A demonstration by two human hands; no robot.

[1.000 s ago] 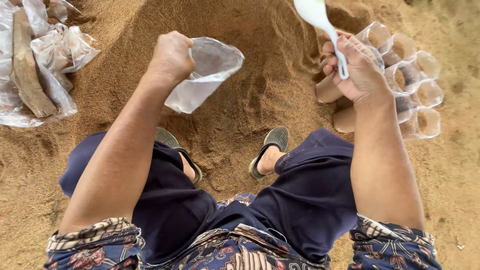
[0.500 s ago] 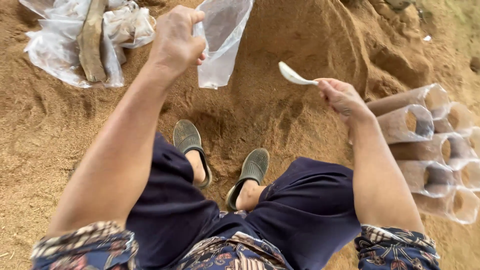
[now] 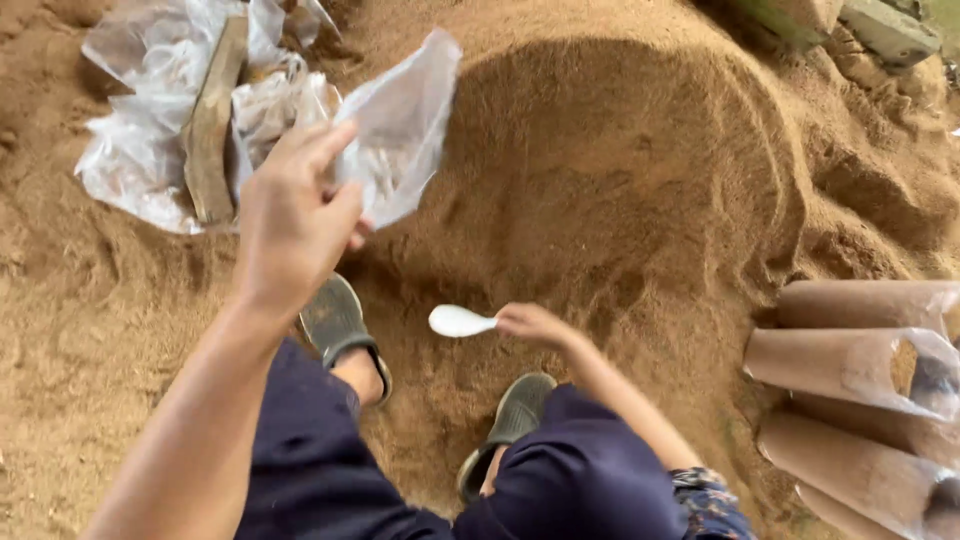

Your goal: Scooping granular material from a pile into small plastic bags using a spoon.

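Observation:
My left hand (image 3: 290,215) is raised and pinches an empty clear plastic bag (image 3: 400,120) by its edge, the bag hanging above the sawdust. My right hand (image 3: 535,322) is low between my feet and grips the handle of a white spoon (image 3: 457,321), whose bowl points left just above the sawdust. A big mound of brown sawdust (image 3: 620,170) rises in front of me. My feet in dark green sandals (image 3: 338,320) rest at the mound's foot.
A heap of crumpled clear plastic bags (image 3: 140,150) with a wooden piece (image 3: 212,120) on it lies at the upper left. Several sawdust-filled plastic bags (image 3: 850,365) lie stacked on their sides at the right. Stones sit at the top right corner.
My right hand has come down from the right with the spoon to the sawdust between my feet. My left hand still holds the bag up. The view has shifted left.

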